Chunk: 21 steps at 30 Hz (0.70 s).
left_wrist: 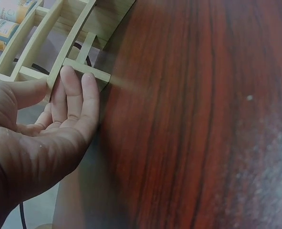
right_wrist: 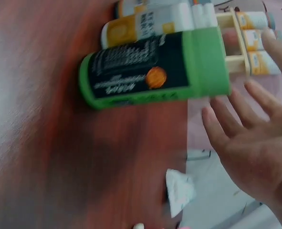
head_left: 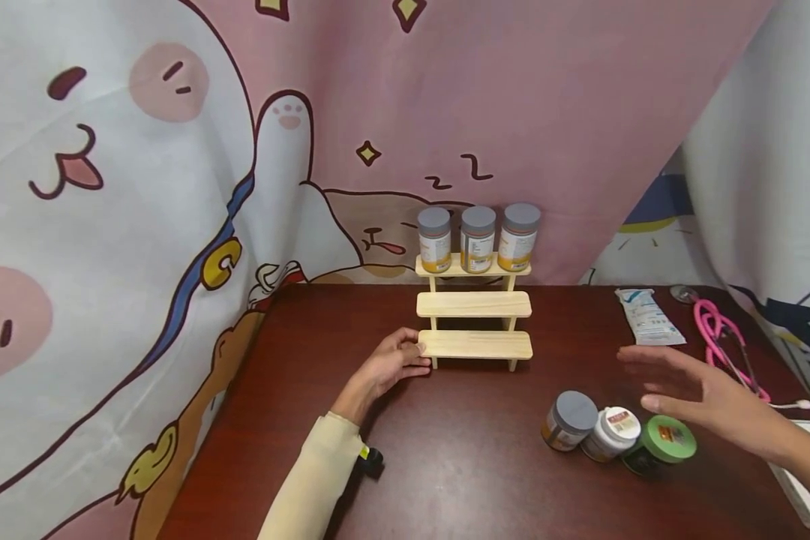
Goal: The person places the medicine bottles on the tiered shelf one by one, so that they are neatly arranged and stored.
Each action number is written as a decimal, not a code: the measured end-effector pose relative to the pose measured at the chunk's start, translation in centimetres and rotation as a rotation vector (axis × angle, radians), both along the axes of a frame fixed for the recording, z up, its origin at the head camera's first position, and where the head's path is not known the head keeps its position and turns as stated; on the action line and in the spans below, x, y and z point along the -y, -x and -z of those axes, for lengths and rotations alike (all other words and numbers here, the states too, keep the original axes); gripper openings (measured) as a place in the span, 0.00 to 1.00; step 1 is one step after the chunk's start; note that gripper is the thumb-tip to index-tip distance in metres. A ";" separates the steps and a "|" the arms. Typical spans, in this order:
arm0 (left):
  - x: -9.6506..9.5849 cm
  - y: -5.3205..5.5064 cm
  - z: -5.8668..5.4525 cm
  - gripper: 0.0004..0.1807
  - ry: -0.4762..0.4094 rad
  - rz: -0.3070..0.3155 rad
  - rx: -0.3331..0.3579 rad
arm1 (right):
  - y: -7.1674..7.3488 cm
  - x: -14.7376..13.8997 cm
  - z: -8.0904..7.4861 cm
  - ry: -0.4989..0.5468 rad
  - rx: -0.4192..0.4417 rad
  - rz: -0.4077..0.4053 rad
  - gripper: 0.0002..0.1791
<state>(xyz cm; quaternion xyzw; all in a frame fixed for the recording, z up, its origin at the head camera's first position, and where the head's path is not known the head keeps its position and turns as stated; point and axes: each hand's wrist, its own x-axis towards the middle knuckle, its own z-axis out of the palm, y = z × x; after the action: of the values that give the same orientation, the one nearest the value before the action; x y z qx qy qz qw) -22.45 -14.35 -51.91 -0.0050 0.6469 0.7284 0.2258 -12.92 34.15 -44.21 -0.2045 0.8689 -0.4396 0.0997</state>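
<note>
A three-tier wooden stand [head_left: 474,345] has three grey-lidded bottles [head_left: 478,240] in a row on its top tier. The left hand [head_left: 397,358] pinches the left end of the lowest tier, thumb above and fingers [left_wrist: 73,93] beneath the plank. The right hand [head_left: 709,390] is spread in the air, fingers apart, holding nothing. Closest to it is a green-lidded bottle [head_left: 668,440] with a dark label, standing at the right of a short row. Beside that are a white bottle [head_left: 610,433] and another grey-lidded bottle [head_left: 570,421].
Behind the right hand lie a white packet [head_left: 649,317] and a pink stethoscope [head_left: 722,330]. A white box [head_left: 806,491] is at the right edge, partly behind the right forearm. A patterned cloth [head_left: 547,112] hangs behind the dark wooden table [head_left: 445,465].
</note>
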 end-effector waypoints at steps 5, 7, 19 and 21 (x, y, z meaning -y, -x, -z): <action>0.0 0.0 0.0 0.15 -0.007 0.003 0.003 | -0.8 -1.8 1.6 0.030 0.110 -0.142 0.44; 0.0 0.0 0.0 0.15 -0.010 0.006 0.000 | -0.9 -2.5 2.4 0.027 0.136 -0.162 0.45; 0.0 0.0 0.2 0.15 -0.003 0.002 -0.009 | -1.0 -4.4 3.8 -0.101 0.273 -0.213 0.41; 0.0 0.1 0.2 0.14 -0.004 0.000 -0.010 | -0.8 -4.5 3.8 -0.100 0.302 -0.217 0.38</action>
<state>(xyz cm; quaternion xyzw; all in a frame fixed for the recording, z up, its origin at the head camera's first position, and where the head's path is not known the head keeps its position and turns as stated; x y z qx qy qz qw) -22.51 -14.34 -52.08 -0.0011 0.6465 0.7297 0.2226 -12.11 38.68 -48.04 -0.2236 0.8376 -0.4083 0.2858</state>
